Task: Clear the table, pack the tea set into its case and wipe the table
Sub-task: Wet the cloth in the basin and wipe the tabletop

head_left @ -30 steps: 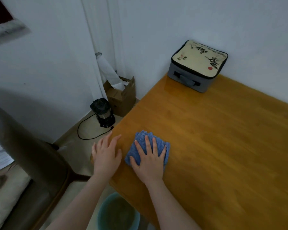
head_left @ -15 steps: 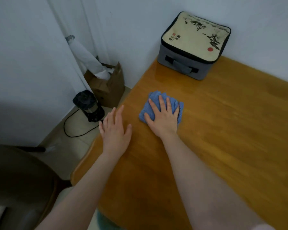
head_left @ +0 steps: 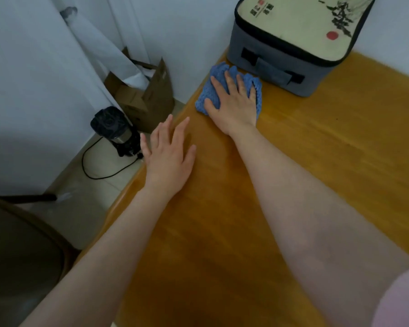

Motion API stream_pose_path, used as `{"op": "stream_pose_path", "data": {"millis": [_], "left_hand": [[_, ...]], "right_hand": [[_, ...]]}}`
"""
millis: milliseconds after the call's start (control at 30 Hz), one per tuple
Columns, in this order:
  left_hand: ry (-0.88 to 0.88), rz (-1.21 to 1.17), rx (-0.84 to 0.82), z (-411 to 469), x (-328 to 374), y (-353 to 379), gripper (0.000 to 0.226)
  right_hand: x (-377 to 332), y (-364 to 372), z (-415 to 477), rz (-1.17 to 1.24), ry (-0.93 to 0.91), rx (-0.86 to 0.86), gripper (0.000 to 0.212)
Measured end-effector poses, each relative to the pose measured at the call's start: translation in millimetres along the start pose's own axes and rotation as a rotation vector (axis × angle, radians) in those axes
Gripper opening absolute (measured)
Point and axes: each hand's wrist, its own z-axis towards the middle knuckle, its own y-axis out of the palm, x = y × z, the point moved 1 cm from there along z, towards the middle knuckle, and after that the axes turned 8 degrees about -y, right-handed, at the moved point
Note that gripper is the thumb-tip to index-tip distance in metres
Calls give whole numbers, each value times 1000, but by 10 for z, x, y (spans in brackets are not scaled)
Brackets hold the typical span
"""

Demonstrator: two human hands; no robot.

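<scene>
The blue, nubbly cloth (head_left: 207, 100) lies just before the grey case (head_left: 281, 50), perhaps touching it. On it presses the right hand (head_left: 234, 105), fingers spread; the left hand (head_left: 168, 156) rests farther off, fingers apart.

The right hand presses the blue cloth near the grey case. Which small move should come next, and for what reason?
Probably slide the blue cloth rightward, along the front of the case. The right hand lies flat on the cloth close before the closed case, near the left edge of the table, so little room lies ahead or leftward. The left hand rests flat on the table.
</scene>
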Motion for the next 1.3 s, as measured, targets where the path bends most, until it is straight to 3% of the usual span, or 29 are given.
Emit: {"op": "stream_pose_path", "data": {"millis": [167, 500, 1100, 1300], "left_hand": [[-76, -17, -23, -117, -250, -68, 54], [-167, -14, -11, -751, -792, -274, 50], [-286, -29, 78, -2073, -1654, -453, 47], [-432, -137, 137, -2270, -1747, -491, 46]], "right_hand": [[-58, 4, -28, -18, 9, -8, 59], [-821, 234, -701, -32, -42, 2, 58], [-2281, 632, -2385, -8, -116, 23, 64], [-2587, 711, -2745, 21, -108, -5, 63]]}}
